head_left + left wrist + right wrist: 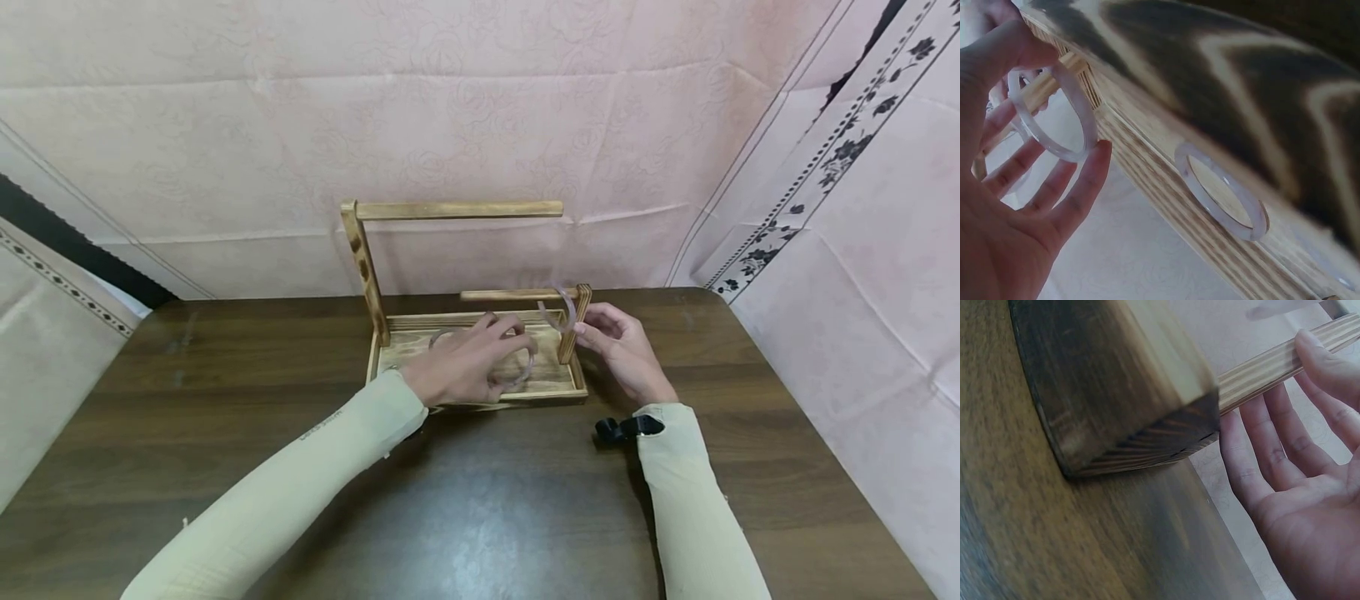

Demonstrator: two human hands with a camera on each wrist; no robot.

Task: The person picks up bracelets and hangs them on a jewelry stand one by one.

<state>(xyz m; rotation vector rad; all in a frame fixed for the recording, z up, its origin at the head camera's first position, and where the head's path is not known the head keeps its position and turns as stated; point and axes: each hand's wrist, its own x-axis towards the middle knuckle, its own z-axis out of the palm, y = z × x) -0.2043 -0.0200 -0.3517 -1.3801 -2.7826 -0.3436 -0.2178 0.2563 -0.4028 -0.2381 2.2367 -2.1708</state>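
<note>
My left hand (467, 365) is over the tray of a wooden stand. Between its thumb and fingers it pinches a translucent pale lilac bangle (1080, 103). A second bangle (1246, 230) lies in the tray (542, 395), partly hidden by the left hand in the head view. Another bangle (570, 312) hangs on the stand's lower bar (498, 295), close to the short upright (572, 337). My right hand (621, 352) grips that short upright from the right, with the thumb on one side and fingers on the other.
A tall upright (365, 271) at the tray's left carries a long upper bar (457, 210), above the lower bar. The stand is near the far edge of the brown wooden table (247, 400). Pale patterned cloth (450, 125) hangs behind. A black strap (628, 429) is at the right wrist.
</note>
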